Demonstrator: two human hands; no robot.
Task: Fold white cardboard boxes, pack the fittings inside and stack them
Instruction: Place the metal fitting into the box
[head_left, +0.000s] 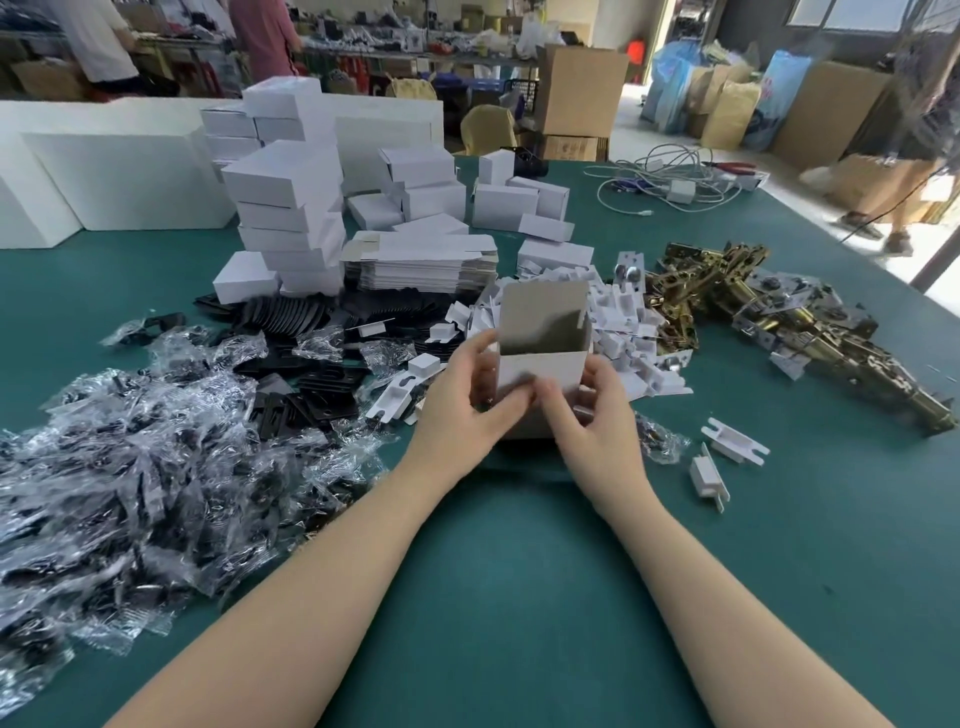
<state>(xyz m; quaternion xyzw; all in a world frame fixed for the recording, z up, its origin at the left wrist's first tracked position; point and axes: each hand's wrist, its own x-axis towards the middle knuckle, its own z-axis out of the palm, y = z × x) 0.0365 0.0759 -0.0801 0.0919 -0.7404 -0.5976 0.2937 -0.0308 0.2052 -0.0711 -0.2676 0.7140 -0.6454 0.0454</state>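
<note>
A white cardboard box (540, 358) stands upright at the table's middle, its top open and its grey inside showing. My left hand (462, 410) grips its left side and lower front. My right hand (592, 421) holds its right side, fingers on the lower front flap. Brass fittings (769, 312) lie in a heap to the right. Behind the box sits a stack of flat unfolded boxes (421, 265). A tall stack of folded white boxes (291, 218) rises at the back left.
Clear plastic bags of black parts (130, 467) cover the left of the green table (519, 597). Black plates (311, 384) and white cardboard inserts (623, 332) surround the box; two inserts (722, 457) lie to the right. Cables (670, 182) at the far right. People stand in the background.
</note>
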